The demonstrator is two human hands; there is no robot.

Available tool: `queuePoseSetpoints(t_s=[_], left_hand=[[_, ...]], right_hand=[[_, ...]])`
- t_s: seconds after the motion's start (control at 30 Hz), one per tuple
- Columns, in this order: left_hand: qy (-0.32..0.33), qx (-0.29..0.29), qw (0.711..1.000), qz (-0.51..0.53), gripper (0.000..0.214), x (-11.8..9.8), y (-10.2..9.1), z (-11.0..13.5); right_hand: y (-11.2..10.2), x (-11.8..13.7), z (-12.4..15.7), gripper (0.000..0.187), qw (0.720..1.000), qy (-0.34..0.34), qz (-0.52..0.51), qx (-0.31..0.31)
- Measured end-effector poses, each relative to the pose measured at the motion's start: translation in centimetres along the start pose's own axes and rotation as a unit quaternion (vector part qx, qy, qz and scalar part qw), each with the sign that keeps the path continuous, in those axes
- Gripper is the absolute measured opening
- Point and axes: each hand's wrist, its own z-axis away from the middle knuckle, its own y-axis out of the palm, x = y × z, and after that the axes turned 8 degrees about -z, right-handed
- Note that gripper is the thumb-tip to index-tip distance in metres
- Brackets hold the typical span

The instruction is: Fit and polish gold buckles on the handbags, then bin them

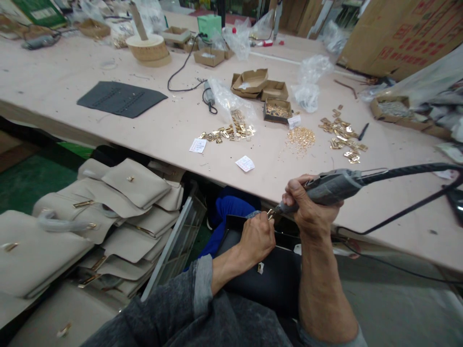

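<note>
My right hand (314,207) is wrapped round a grey electric screwdriver (333,187), its cable running off to the right. The tool's tip points down and left, against or very close to a small gold metal fitting (270,213). My left hand (257,240) is closed at that fitting, on the edge of a black bag (278,272) lying across my lap. How firmly the fingers grip the bag's edge is partly hidden. Lower on the black bag's face sits a small metal clasp (260,268).
Beige handbags (133,212) are stacked at the left beside a grey crate (173,241). On the table (155,140) lie gold plates (340,132), a pile of tiny gold parts (301,139), paper labels (245,164), small cardboard boxes (249,82) and a black sheet (121,99).
</note>
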Motion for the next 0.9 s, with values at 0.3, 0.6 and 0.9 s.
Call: queuePoseSetpoints(t_s=[0.3,0.6,0.9], left_hand=[[0.01,0.01,1.0,-0.002,0.017,-0.1,-0.1,0.1],[0.022,-0.004,1.0,-0.02,0.016,0.2,0.5,0.6],[0.026,0.02,0.998,-0.053,0.018,0.3,0.6,0.8]], right_hand=[[0.5,0.7,0.5,0.028,0.999,0.026,0.019,0.038],[0.6,1.3,0.9,0.025,0.997,0.049,0.02,0.052],[0.5,1.1,1.5,0.023,0.996,0.055,0.039,0.064]])
